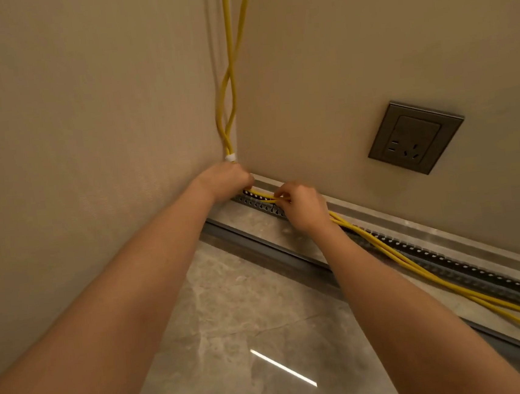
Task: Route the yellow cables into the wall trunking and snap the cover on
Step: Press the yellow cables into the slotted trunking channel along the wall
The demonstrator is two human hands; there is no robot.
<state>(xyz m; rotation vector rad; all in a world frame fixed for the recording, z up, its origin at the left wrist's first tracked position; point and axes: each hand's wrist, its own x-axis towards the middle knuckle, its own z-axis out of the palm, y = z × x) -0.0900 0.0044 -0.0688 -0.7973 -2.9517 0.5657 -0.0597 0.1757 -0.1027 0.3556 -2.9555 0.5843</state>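
Two yellow cables [230, 72] hang down the room corner, bound by a white tie [230, 158] just above my left hand. They bend right and run along a slotted grey trunking [443, 263] at the foot of the wall. My left hand [227, 179] is closed on the cables at the corner end of the trunking. My right hand [302, 205] pinches the cables a little further right, pressing them against the channel. Beyond my right hand the cables [435, 278] lie loose over the trunking's front edge. A long grey strip [273, 251], perhaps the cover, lies on the floor alongside.
A dark wall socket [416, 136] sits on the right wall above the trunking. Glossy marble floor tiles [248, 325] fill the space below my arms. The left wall [86, 118] meets the right wall at the corner.
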